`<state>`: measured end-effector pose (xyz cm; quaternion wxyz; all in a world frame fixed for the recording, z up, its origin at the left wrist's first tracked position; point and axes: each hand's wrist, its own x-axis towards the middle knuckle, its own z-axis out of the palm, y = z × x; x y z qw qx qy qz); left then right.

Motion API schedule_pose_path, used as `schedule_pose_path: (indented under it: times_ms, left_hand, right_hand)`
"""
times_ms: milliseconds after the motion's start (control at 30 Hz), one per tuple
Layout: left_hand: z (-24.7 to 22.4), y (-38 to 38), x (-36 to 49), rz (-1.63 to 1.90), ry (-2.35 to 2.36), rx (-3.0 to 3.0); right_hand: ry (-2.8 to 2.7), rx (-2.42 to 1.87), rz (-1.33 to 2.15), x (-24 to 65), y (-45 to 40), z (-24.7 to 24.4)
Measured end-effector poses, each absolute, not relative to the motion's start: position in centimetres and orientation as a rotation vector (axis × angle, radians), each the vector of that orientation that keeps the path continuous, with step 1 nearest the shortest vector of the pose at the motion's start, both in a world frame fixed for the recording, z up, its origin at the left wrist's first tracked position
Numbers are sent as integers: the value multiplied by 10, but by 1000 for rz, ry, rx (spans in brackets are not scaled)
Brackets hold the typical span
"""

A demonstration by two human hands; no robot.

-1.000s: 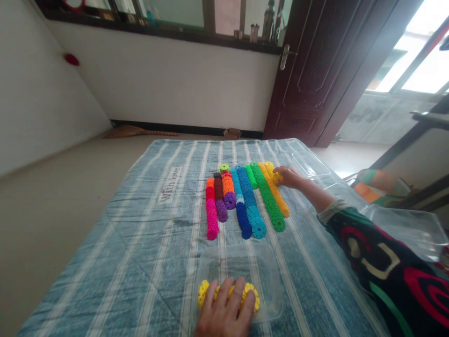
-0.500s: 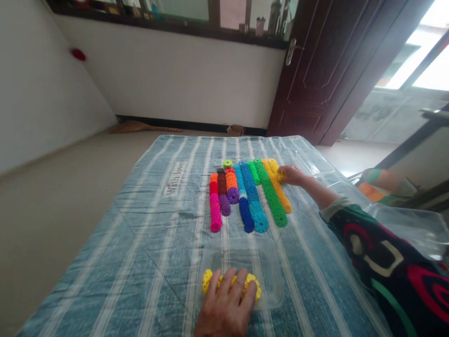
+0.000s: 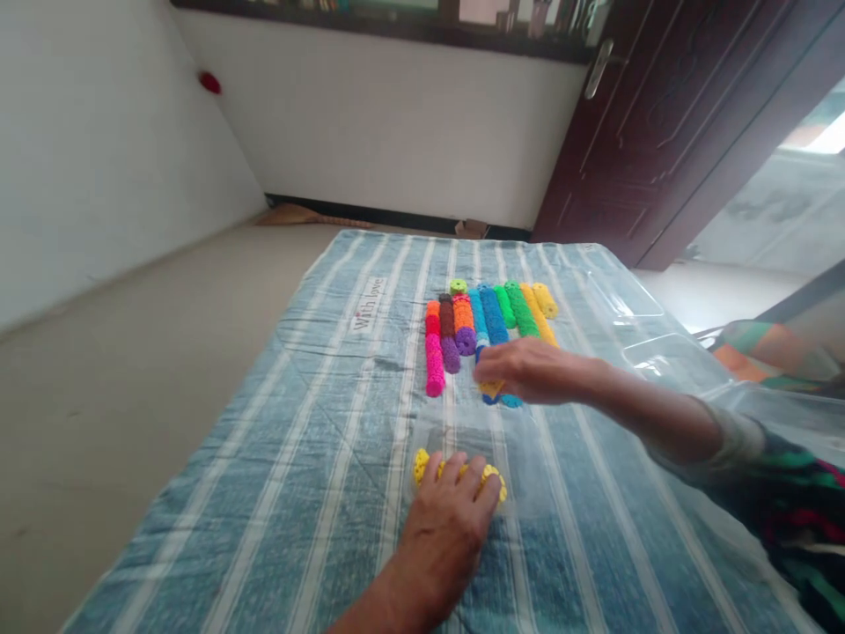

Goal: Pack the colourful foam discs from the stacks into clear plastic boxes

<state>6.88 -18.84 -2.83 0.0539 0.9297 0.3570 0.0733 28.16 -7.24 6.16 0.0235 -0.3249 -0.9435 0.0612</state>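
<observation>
My left hand (image 3: 450, 515) is curled over a row of yellow notched plastic discs (image 3: 421, 464) inside a clear plastic container (image 3: 532, 480). My right hand (image 3: 528, 370) hangs over the near ends of the blue rows, fingers closed on a few deeper yellow discs (image 3: 490, 387), mostly hidden beneath it. Beyond it, stacked discs lie side by side by colour: a pink and red row (image 3: 434, 361), a brown and purple row (image 3: 450, 339), an orange and purple row (image 3: 463, 321), blue rows (image 3: 492, 317), green rows (image 3: 524, 310) and a short yellow row (image 3: 544, 299).
A blue striped cloth (image 3: 317, 414) covers the table. Clear plastic containers (image 3: 679, 361) stand along its right side. Behind the table are a white wall (image 3: 396, 123) and a dark red door (image 3: 634, 132).
My right hand has come from the far yellow row toward me and left, carrying yellow discs; that row is shorter. My left hand stays on its discs. The camera view has shifted.
</observation>
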Motion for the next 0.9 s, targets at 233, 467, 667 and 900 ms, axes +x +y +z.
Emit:
schedule_pose_path:
  times_ms: [233,467,667,900]
  left_hand:
    - [-23,-188,71,118,1061,2831]
    - [-21,-188,73,90,1038,2835]
    - [-21,-189,74,75,1039,2814]
    - [-20,-187,75,65,1042,2811]
  right_hand:
    - [-3174,-717,-36,214,-92,48]
    - [-3256,-664,-60,195,-100,45]
    - [-3284,-640,-91,188,-103,38]
    - [-3284,-603,-111,189,-104,30]
